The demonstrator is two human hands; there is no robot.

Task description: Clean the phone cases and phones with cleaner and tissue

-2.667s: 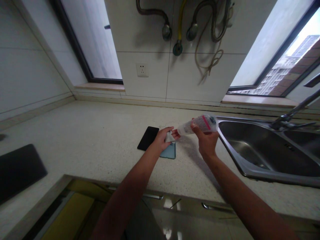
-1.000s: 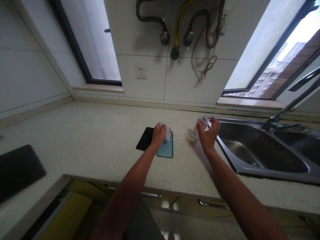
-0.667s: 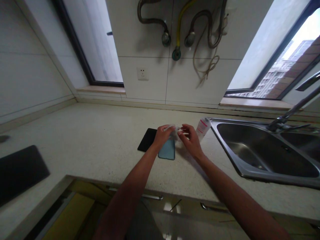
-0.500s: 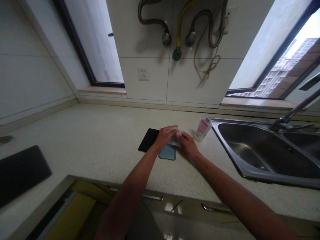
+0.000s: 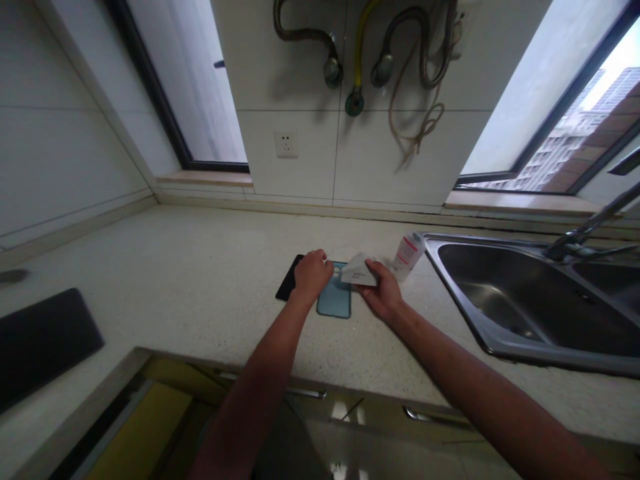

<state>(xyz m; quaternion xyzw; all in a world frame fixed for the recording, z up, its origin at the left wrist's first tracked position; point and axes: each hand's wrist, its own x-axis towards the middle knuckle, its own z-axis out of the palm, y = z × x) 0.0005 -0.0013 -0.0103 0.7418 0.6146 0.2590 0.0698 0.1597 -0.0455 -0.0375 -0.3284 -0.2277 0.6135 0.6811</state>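
Note:
My right hand [image 5: 384, 290] grips a small white packet [image 5: 361, 272] with tiny grey print, thumb on top. The packet is held above the upper end of a bluish translucent phone case [image 5: 334, 299] on the counter. My left hand [image 5: 313, 273] is closed over the upper part of a black phone [image 5: 286, 283], left of the case. A little white shows at its fingertips, but I cannot make out what they hold. Just beyond my right hand, a clear plastic bottle [image 5: 407, 253] with a pink-and-white label stands by the sink.
A steel sink [image 5: 477, 333] with a tap [image 5: 575, 240] takes up the right side. A dark flat panel [image 5: 45, 343] lies on the counter [image 5: 200, 287] at far left. Hoses [image 5: 357, 60] and a socket [image 5: 286, 145] are on the wall. Below the front edge stands an open drawer [image 5: 135, 427].
My hands were together over the packet and have parted. The left moved left and down over the phone, while the right keeps the packet, uncovering more of the phone case.

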